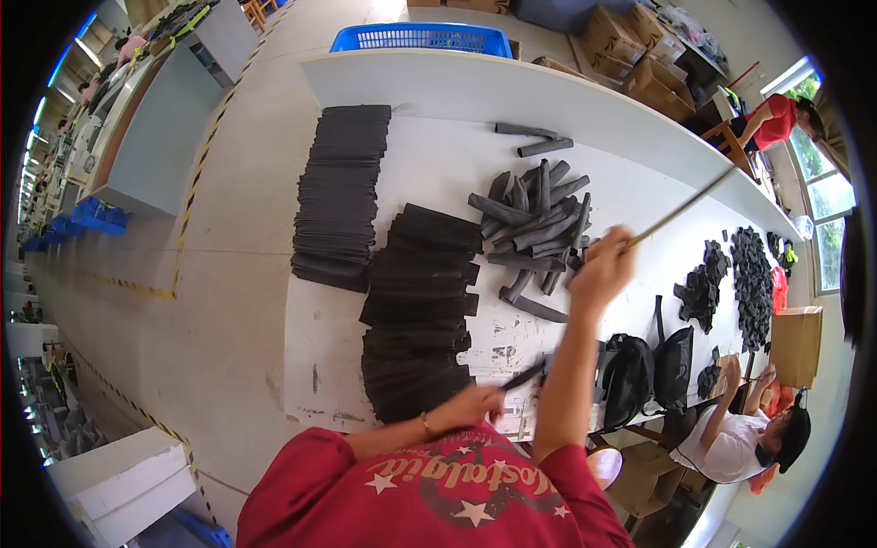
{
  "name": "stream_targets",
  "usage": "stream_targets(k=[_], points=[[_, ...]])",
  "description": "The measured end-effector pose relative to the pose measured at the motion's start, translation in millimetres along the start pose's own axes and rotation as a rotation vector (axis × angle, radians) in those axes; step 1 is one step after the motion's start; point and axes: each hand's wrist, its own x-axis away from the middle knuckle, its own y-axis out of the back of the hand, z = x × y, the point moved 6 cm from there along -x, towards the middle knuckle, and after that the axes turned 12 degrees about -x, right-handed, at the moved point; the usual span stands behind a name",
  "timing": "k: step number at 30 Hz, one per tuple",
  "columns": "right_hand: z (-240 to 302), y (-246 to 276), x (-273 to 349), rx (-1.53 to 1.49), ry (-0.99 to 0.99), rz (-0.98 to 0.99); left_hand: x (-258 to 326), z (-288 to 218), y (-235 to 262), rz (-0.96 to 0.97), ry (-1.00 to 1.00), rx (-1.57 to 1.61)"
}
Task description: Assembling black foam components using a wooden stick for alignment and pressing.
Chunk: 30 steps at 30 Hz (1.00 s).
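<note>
My right hand [603, 267] is raised over the white table, its fingers closed round a long thin tan rod [685, 208] that points up to the far right. Close to my body, my left hand [470, 405] grips a narrow black fabric strip [523, 376] that slants up to the right. Left of my right hand lies a loose heap of dark grey fabric tubes [539, 219]. Flat black fabric pieces [420, 301] overlap in a row beyond my left hand, and a second row of flat dark grey pieces [343, 183] stretches farther away.
A raised white board [548, 82] edges the table's far side, with a blue basket [420, 38] behind it. Black bags [626, 379] and piles of small black pieces [751, 288] lie to the right. A person in a white shirt [726, 443] works at the right.
</note>
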Motion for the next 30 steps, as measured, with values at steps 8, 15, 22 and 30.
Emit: stream_targets(k=[8,15,22,30], points=[[-25.5,37.8,65.0,0.163,-0.325,0.428,-16.9,-61.7,96.5,-0.273,0.126,0.296],[-41.2,35.0,92.6,0.106,-0.231,0.214,-16.8,-75.4,46.3,-0.170,0.125,0.321],[-29.6,26.9,43.6,-0.019,-0.460,0.235,18.9,-45.5,71.3,-0.475,0.080,-0.051],[-38.2,13.3,124.9,0.174,-0.397,0.542,-52.8,-94.1,144.0,-0.593,-0.174,0.653]])
